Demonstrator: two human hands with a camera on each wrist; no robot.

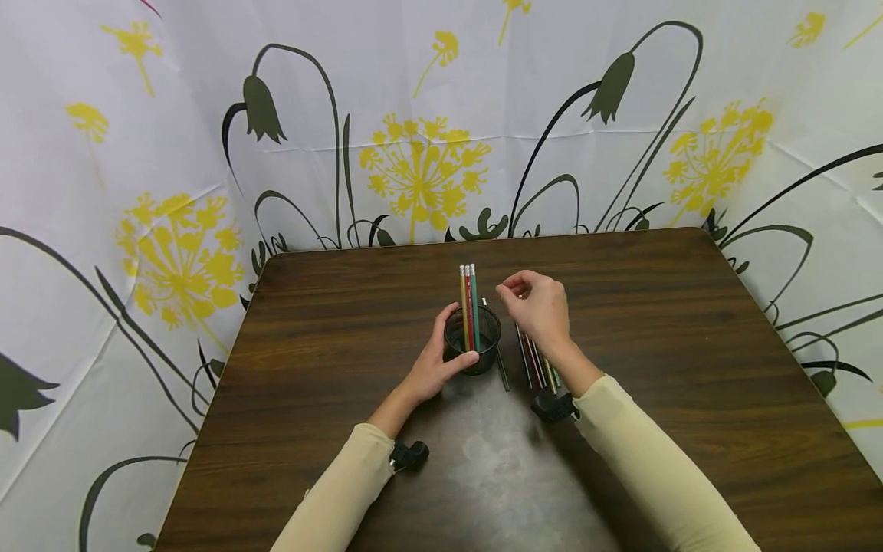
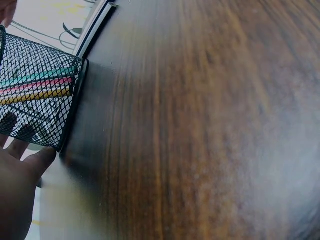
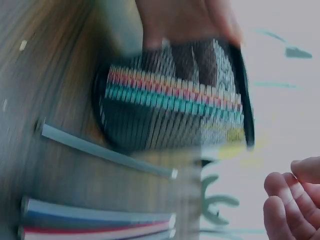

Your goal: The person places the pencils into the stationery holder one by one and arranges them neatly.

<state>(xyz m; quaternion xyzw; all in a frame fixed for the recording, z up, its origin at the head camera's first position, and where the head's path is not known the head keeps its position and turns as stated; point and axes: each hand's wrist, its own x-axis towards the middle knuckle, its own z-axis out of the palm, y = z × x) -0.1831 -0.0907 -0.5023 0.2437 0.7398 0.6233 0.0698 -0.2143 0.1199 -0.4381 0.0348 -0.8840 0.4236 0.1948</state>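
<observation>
My left hand grips a black mesh pencil cup, with the thumb across the near side and the fingers round the left. Three pencils, yellow, red and green, stand in the cup with their eraser ends up; through the mesh they also show in the left wrist view. To the right of the cup, my right hand hovers with loosely bent fingers and nothing visible between them. One dark pencil lies on the table close beside the cup.
Several more pencils lie side by side under my right wrist, partly hidden by it. The brown wood-grain table ends at a flower-printed cloth behind. Dark wrist devices sit on both forearms.
</observation>
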